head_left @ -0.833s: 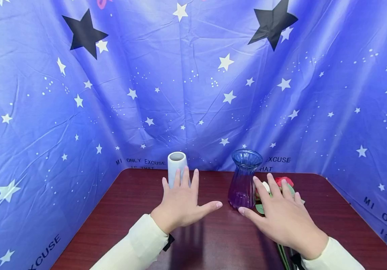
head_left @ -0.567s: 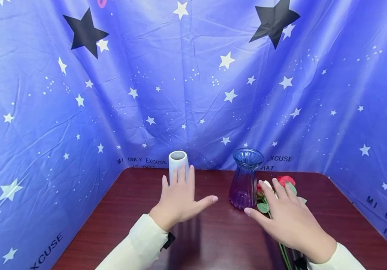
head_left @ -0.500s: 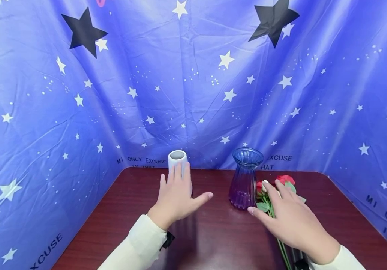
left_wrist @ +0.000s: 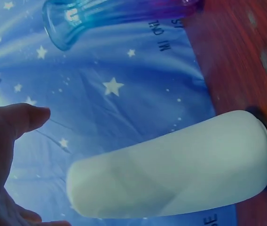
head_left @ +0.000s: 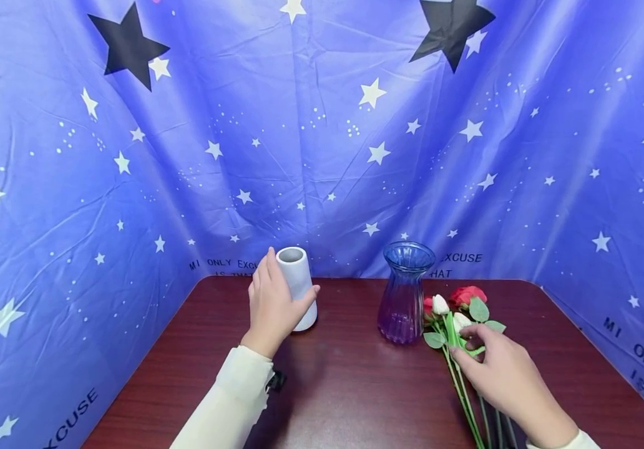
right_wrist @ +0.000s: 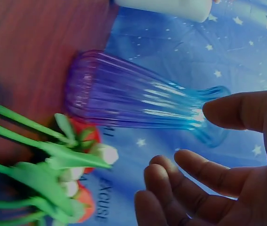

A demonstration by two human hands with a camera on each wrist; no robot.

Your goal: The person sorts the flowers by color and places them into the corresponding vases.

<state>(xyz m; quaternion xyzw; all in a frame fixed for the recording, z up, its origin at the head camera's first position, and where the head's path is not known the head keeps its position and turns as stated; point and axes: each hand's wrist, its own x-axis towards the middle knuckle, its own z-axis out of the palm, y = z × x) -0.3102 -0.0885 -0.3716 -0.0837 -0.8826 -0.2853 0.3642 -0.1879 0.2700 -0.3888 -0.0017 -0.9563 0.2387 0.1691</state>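
Observation:
A tapered white vase (head_left: 298, 280) stands upright at the back left of the table. Beside its left and front sides is my left hand (head_left: 274, 305), thumb and fingers spread. In the left wrist view the thumb (left_wrist: 32, 115) stands apart from the vase. My right hand (head_left: 507, 368) hovers over the flowers, fingers loosely bent with a gap to the thumb; the right wrist view shows nothing in its grasp. Under and beside it lie a red rose (head_left: 469, 295), a white tulip (head_left: 440, 304) and several green stems (head_left: 464, 399), partly hidden by the hand.
Between the white vase and the flowers stands a ribbed blue-to-purple glass vase (head_left: 403, 302), its flared rim upward. The dark red wooden table (head_left: 350, 386) meets a blue star-printed cloth (head_left: 311, 162) along its back and sides.
My left hand has shifted left and turned from in front of the white vase to its side. The right hand has moved slightly down and right, its fingers bending more.

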